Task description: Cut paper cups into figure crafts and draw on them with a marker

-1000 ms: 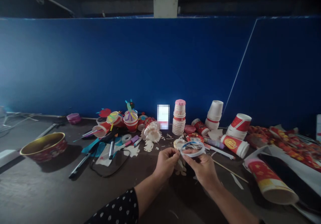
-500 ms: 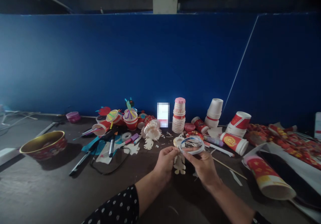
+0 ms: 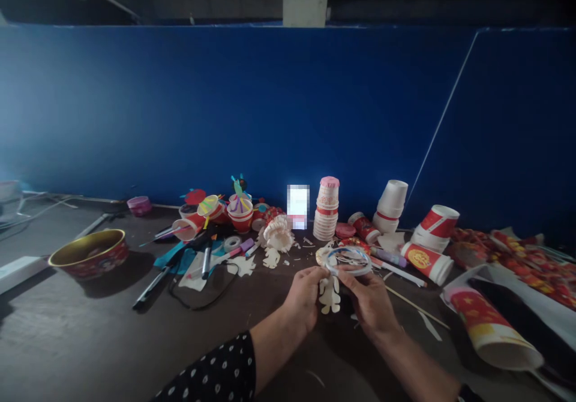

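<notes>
Between my hands sits a white paper ring [image 3: 348, 261], a thin loop with a blue-grey inner edge. My right hand [image 3: 369, 303] pinches its lower edge from the right. My left hand [image 3: 305, 299] closes on its left side, where a scalloped paper disc [image 3: 322, 256] shows behind it. A cut-paper figure [image 3: 330, 294] hangs just below, between my hands. I cannot tell whether it is joined to the ring. Fingers hide part of the ring's lower edge.
On the dark table [image 3: 90, 318] stand a stack of paper cups [image 3: 326, 210], decorated cups, a gold-rimmed red bowl [image 3: 89, 254], a tape roll [image 3: 232, 243] and a marker [image 3: 206, 262]. A large red cup [image 3: 490, 330] lies at right, before a blue wall [image 3: 180, 108].
The cut-paper figure has come into view below my hands. The ring stays held between them, and the whole scene has shifted slightly right in view.
</notes>
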`<state>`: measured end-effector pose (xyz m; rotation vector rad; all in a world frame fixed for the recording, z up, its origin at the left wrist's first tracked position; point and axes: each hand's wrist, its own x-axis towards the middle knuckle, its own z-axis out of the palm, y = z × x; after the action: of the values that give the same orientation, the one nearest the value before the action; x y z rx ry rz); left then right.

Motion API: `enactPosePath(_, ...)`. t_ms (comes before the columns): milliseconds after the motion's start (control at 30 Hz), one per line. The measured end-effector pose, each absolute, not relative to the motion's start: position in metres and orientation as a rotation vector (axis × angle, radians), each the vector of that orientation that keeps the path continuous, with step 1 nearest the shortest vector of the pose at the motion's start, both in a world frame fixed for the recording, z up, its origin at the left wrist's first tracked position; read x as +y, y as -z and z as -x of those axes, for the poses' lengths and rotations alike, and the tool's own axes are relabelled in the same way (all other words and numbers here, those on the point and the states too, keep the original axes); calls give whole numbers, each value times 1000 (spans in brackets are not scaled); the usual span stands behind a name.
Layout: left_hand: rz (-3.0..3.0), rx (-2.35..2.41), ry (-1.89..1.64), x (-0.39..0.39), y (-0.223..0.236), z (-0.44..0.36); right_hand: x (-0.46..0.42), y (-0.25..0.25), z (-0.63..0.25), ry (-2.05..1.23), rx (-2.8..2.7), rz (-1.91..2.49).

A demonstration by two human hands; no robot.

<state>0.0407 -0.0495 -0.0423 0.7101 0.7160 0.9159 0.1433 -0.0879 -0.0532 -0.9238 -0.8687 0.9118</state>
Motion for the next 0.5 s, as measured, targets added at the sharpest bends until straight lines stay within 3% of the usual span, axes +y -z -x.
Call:
enactPosePath(133,-693,723,-985,-45,42,-38,-88,48,-137,-979,-729,855)
enactPosePath(500,-832,571,-980,-46,48,-34,-87,36,-165,-758,-747,912)
